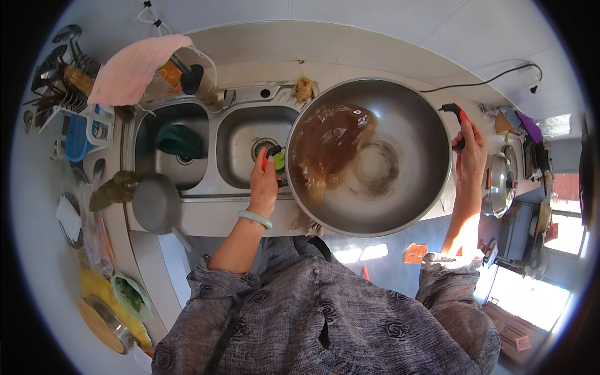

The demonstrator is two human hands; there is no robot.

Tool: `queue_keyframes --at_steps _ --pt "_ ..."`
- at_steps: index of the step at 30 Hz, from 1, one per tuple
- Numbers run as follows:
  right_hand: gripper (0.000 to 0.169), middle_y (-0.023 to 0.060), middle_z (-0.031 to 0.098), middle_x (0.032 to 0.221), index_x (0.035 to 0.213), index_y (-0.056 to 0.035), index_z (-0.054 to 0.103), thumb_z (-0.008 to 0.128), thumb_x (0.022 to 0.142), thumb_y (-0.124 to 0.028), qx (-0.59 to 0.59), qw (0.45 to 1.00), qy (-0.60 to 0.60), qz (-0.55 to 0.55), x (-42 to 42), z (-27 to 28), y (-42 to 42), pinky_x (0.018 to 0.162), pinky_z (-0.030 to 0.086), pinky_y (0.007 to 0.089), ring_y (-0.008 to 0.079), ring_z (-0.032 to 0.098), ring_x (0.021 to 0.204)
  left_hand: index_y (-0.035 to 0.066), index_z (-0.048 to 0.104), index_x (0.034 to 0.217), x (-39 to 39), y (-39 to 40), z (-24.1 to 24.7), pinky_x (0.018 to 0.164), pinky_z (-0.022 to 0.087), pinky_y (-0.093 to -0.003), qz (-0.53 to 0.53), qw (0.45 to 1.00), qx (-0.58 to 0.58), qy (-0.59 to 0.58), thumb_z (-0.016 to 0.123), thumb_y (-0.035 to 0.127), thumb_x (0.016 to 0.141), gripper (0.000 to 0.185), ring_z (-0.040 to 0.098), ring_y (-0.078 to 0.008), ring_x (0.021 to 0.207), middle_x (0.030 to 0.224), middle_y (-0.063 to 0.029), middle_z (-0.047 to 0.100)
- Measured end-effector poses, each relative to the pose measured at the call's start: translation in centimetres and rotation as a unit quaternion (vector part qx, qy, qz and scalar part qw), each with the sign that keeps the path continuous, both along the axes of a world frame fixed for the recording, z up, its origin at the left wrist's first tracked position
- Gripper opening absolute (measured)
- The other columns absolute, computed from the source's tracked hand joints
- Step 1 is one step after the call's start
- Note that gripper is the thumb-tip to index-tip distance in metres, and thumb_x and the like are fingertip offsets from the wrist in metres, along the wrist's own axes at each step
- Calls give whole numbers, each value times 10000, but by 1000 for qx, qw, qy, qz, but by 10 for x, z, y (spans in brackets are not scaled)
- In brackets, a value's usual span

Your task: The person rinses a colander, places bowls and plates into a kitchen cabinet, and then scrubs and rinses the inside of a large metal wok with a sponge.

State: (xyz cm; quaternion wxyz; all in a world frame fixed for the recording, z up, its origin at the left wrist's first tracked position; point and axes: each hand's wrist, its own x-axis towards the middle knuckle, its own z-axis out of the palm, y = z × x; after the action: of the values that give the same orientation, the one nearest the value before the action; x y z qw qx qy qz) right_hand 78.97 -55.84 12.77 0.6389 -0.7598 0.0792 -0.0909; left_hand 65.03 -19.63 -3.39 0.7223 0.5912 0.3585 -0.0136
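A large steel wok point(412, 140) with red and black side handles is held up by both hands, over the counter just right of the sink. My left hand point(266, 180) grips its left handle, above the front of the right sink basin point(232, 136); a bright green thing shows between hand and wok. My right hand point(471, 152) is closed around the right handle. Murky brown liquid point(333, 140) has run to the left side of the wok, which looks tilted that way. A dark ring marks the wok's bottom.
A faucet point(213, 98) stands behind the two basins. The left basin holds a dark green thing point(179, 141). A small grey pan point(157, 204) sits at the counter's left front edge beside a brownish cloth point(112, 191). Behind the wok lies a yellowish scrubber point(304, 89). A lidded pot point(500, 183) stands at right.
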Motion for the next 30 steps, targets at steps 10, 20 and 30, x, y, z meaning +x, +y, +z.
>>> queue_keyframes --at_steps 10,20,30 --pt "388 55 602 774 1268 29 504 559 934 -161 -16 982 1 188 23 51 134 577 496 243 132 614 657 203 456 1361 -34 33 -55 399 281 -249 55 967 -228 103 424 274 991 378 355 -94 459 659 10 456" --pt "374 87 637 862 1237 37 535 561 927 -170 -51 959 8 279 42 70 219 631 512 240 149 641 725 213 508 1265 -37 60 -112 409 274 -247 7 925 -368 96 370 263 1008 296 348 -96 458 754 -13 506" --pt "423 117 637 890 1242 78 503 568 919 -188 -64 926 11 372 60 97 296 695 538 264 179 660 791 145 494 1287 -16 64 -69 672 524 -334 -53 909 -372 181 379 257 1001 328 623 -155 875 1023 -61 644"
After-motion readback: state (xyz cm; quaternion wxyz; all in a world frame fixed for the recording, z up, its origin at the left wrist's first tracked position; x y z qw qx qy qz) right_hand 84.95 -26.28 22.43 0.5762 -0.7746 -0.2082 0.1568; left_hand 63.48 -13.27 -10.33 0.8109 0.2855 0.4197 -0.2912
